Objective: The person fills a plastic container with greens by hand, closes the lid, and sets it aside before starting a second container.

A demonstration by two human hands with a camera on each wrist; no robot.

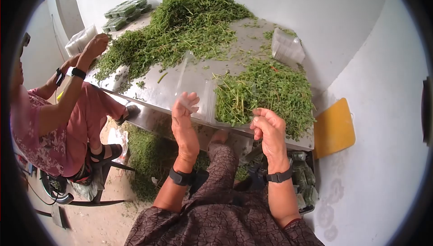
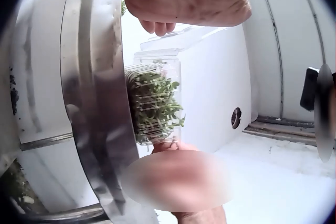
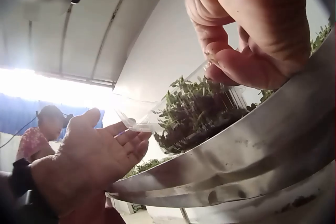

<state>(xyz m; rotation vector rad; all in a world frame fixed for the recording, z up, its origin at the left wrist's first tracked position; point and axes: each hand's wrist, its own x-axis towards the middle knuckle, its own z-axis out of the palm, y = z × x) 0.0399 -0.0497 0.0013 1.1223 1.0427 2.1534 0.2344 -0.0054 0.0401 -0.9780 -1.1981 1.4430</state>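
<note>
A clear plastic clamshell box (image 1: 212, 110) stands at the table's front edge, its lid (image 1: 185, 77) tipped up on the left. Leafy green sprigs (image 1: 232, 99) fill the box. My left hand (image 1: 185, 124) is beside the lid, fingers loosely bent; in the right wrist view its fingertips are right at the lid's edge. At the box's front right corner is my right hand (image 1: 270, 131), its thumb and forefinger pinching at the rim. The right wrist view has this hand (image 3: 252, 29) close above the box, fingers curled and thumb tip against the forefinger.
Loose greens (image 1: 180, 25) pile across the metal table (image 1: 158, 86). Empty clear boxes (image 1: 287, 47) are stacked at the back right, filled ones (image 1: 126, 11) at the back left. Another person (image 1: 58, 115) works at the left. A yellow board (image 1: 334, 126) leans against the wall.
</note>
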